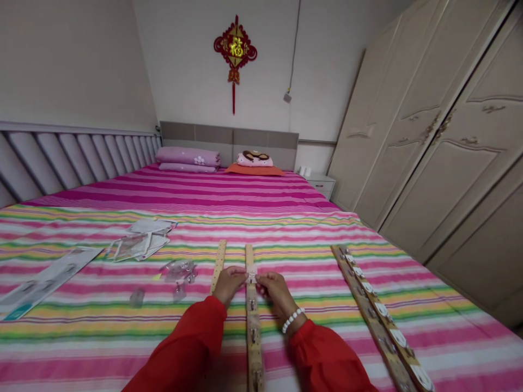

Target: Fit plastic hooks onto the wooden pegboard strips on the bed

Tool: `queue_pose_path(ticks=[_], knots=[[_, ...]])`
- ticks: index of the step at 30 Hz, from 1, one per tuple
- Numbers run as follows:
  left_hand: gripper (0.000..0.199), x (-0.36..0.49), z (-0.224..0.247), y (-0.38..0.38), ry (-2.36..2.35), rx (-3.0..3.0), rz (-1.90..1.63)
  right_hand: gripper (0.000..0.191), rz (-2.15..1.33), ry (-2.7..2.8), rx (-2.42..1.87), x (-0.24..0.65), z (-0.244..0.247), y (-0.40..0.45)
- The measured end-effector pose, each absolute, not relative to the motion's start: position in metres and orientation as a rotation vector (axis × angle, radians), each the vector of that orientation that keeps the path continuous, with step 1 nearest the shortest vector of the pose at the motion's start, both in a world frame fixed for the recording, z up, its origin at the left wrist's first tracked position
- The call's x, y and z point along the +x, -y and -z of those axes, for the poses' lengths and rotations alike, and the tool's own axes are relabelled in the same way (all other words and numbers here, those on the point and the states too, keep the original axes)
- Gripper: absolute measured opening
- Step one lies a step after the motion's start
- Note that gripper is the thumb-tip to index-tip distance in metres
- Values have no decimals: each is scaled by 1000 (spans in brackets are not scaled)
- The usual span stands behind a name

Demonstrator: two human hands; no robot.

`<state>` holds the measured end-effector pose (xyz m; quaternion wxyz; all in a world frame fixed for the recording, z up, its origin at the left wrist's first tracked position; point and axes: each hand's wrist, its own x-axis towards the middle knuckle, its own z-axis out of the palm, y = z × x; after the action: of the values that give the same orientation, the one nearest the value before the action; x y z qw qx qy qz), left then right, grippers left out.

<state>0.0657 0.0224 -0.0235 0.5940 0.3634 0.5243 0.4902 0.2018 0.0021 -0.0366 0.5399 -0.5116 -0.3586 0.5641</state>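
Pinching a small clear piece (251, 277) from its left side, the left hand (231, 284) is holding thumb and forefinger closed on it, while the right hand (278, 291) is gripping the same piece from its right side with its fingertips. The piece is sitting over the upper part of a narrow wooden strip (253, 321), which is running lengthwise between the two forearms on a striped sheet (310, 261). Nearer the person, metal hooks (254, 335) on clear mounts are lining the same strip. Just left of it, a strip with rows of holes (219, 260) is lying at a slight slant, partly passing behind the left hand. Farther left, a loose cluster of clear hooks (180, 268) is resting on the sheet, with flat packets (141, 240) overlapping beyond it and a long flat package (49, 280) lying at the far left. Well to the right, two long strips (378, 321) are lying side by side at a slant, the right one carrying white oval pieces (381, 309). Red sleeves are covering both forearms, and a white beaded bracelet (293, 320) is circling the right wrist.
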Motion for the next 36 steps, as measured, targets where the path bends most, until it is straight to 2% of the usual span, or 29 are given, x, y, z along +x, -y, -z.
queue_pose_path(ticks=[7, 17, 36], knots=[[25, 65, 50, -32, -1256, 997, -1170, 19, -1279, 867, -1263, 200, 52, -11], [18, 65, 60, -33, -1285, 1080, -1165, 19, -1269, 875, -1313, 200, 57, -13], [23, 67, 72, -37, -1317, 1105, -1257, 13, -1279, 841, -1360, 198, 62, -15]])
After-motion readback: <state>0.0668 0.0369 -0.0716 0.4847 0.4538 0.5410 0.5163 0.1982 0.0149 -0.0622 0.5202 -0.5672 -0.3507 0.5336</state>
